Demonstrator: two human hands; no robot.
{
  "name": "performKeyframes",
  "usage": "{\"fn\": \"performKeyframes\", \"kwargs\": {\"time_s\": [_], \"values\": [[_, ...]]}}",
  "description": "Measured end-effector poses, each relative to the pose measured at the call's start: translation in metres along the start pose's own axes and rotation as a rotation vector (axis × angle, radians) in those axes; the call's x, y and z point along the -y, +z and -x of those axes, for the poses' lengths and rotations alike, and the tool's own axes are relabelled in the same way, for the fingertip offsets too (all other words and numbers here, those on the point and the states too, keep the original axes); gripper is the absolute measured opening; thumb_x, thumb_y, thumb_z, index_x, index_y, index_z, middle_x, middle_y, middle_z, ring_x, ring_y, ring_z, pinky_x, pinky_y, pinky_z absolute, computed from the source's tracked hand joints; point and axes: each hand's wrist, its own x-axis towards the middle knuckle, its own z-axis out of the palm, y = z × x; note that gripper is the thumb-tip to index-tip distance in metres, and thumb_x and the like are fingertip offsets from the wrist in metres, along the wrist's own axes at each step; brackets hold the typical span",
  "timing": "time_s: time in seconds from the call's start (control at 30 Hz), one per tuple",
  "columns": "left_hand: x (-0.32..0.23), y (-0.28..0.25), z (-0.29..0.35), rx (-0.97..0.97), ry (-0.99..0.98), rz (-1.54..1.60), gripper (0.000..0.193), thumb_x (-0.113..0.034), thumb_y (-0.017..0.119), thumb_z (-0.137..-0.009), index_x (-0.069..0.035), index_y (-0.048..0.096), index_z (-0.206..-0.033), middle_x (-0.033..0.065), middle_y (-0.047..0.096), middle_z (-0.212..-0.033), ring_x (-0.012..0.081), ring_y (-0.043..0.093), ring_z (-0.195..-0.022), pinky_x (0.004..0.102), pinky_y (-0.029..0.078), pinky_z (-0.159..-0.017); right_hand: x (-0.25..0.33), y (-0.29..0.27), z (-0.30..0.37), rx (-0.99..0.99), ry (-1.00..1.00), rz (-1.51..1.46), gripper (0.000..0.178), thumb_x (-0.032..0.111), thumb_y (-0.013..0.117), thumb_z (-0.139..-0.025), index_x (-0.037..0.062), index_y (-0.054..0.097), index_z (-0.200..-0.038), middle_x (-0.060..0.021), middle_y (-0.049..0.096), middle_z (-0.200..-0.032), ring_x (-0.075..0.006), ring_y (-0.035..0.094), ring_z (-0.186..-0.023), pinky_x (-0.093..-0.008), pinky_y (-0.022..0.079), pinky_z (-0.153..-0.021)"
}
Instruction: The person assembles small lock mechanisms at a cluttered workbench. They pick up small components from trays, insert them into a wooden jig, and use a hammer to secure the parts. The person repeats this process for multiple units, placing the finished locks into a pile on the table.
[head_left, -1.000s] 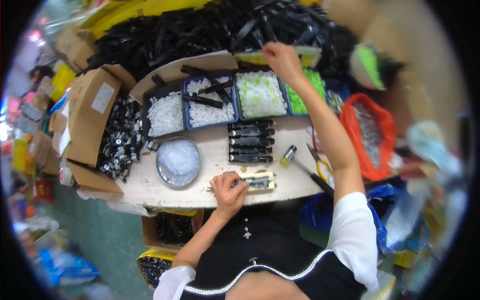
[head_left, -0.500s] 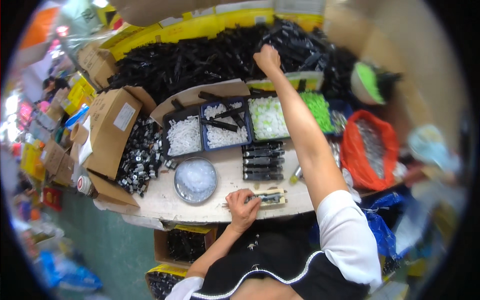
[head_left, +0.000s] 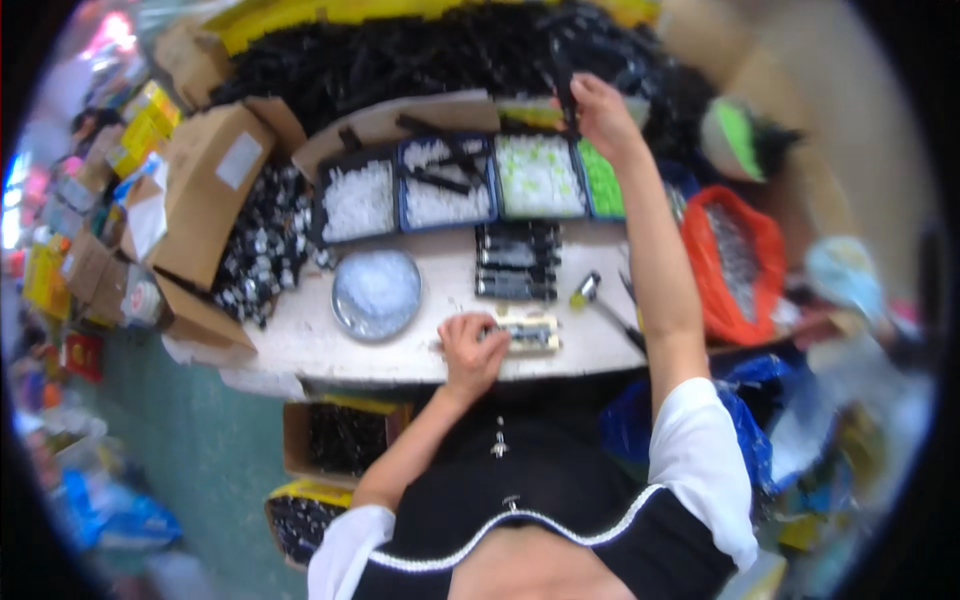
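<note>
My left hand [head_left: 473,350] lies at the table's front edge, its fingers curled over the left end of a cream-coloured fixture [head_left: 541,337] with a dark part lying along it. My right hand [head_left: 605,108] is raised above the far trays, thumb and fingers pinching a long black plastic piece [head_left: 566,88] held upright. Behind it spreads a big heap of similar black pieces [head_left: 400,55]. Several black assemblies [head_left: 516,262] lie stacked in a row just beyond the fixture. A small hammer [head_left: 586,290] with a yellowish end rests to the right of them.
Trays hold white parts [head_left: 358,203], white-green parts [head_left: 540,178] and green parts [head_left: 603,183]. A round metal dish [head_left: 377,293] of whitish pieces sits left of the fixture. A cardboard box [head_left: 205,200] spills metal parts at left; a red bag [head_left: 765,260] stands at right.
My right hand has drawn back and right from the black heap, a black piece now in its fingers. My left hand stays on the fixture. The whole view has shifted, uncovering the hammer.
</note>
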Motion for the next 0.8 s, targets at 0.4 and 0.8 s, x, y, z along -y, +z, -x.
{"fn": "performKeyframes", "kwargs": {"time_s": [0.4, 0.8], "values": [[0.008, -0.025, 0.016, -0.046, -0.248, 0.151, 0.037, -0.01, 0.072, -0.065, -0.01, 0.061, -0.101, 0.0055, 0.055, -0.099, 0.023, 0.047, -0.092, 0.0356, 0.032, -0.082, -0.076, 0.04, 0.224, 0.356, -0.224, 1.176, 0.029, 0.016, 0.066, -0.077, 0.0042, 0.058, -0.102, -0.0113, 0.054, -0.088, -0.0305, 0.054, -0.084, -0.0392, 0.043, -0.069], [0.016, -0.027, 0.016, -0.036, -0.267, 0.166, 0.042, -0.011, 0.07, -0.068, -0.01, 0.06, -0.109, 0.0059, 0.056, -0.104, 0.0232, 0.047, -0.096, 0.0348, 0.033, -0.082, -0.107, 0.078, 0.235, 0.463, -0.311, 1.392, 0.029, 0.015, 0.067, -0.074, 0.0056, 0.059, -0.101, -0.0077, 0.051, -0.094, -0.0247, 0.046, -0.091, -0.0378, 0.032, -0.075]]}}
